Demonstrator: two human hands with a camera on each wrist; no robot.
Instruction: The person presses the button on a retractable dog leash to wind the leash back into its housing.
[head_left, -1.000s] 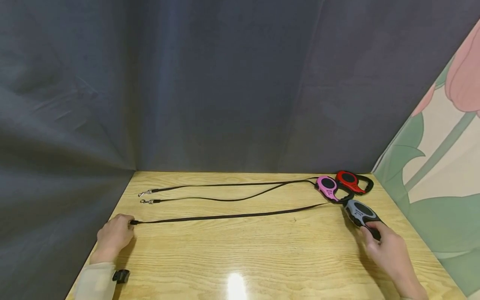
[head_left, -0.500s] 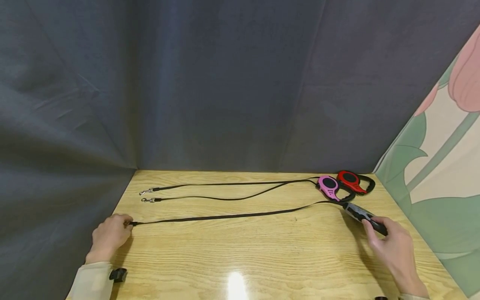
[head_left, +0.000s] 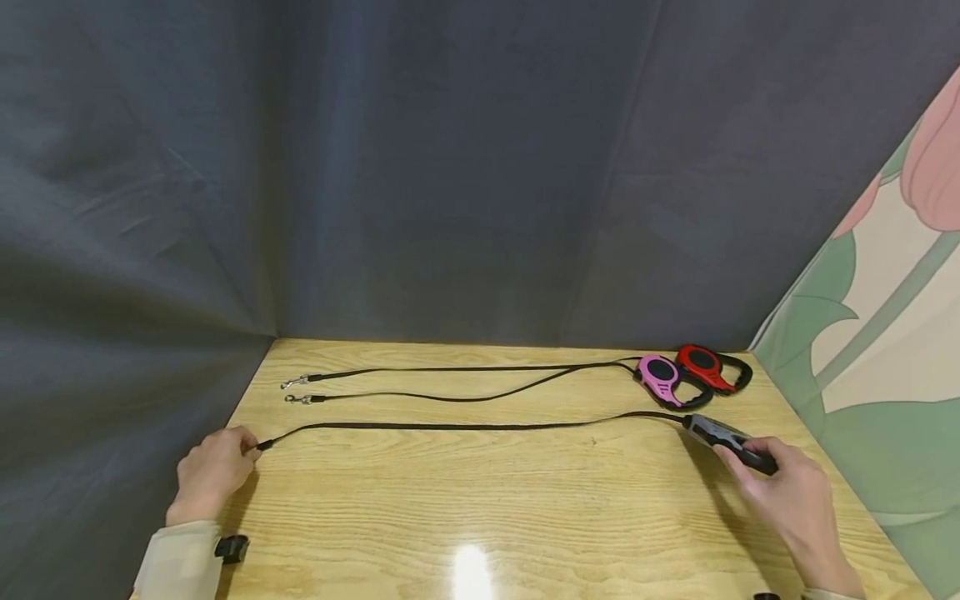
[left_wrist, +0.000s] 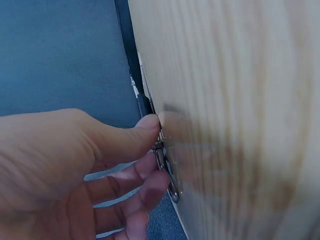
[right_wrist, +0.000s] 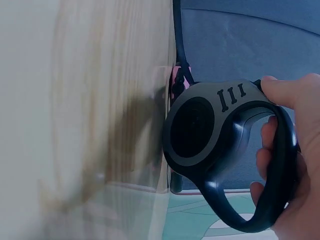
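Nearest, at the table's (head_left: 480, 517) front left: left hand (head_left: 213, 468), thumb and fingers pinching the metal clip (left_wrist: 167, 170) at the end of a black strap (head_left: 465, 427), right by the table's left edge. At front right: right hand (head_left: 795, 500), fingers curled through the handle of the grey leash case (head_left: 723, 440), thumb on its top edge, case tipped up on edge above the wood. Between the two hands: that strap stretched across the table from the clip to the case, slightly bowed toward the far side.

Farther back: two more black straps (head_left: 450, 383) lying loose and nearly parallel, their metal clasps (head_left: 296, 390) near the left edge, well apart from the left hand. At their right ends: pink leash case (head_left: 660, 377) and red leash case (head_left: 705, 367), touching each other near the far right corner, just beyond the grey one.

Behind everything: dark grey curtain (head_left: 420, 167); to the right, a panel (head_left: 885, 317) painted with a pink flower and green leaves.
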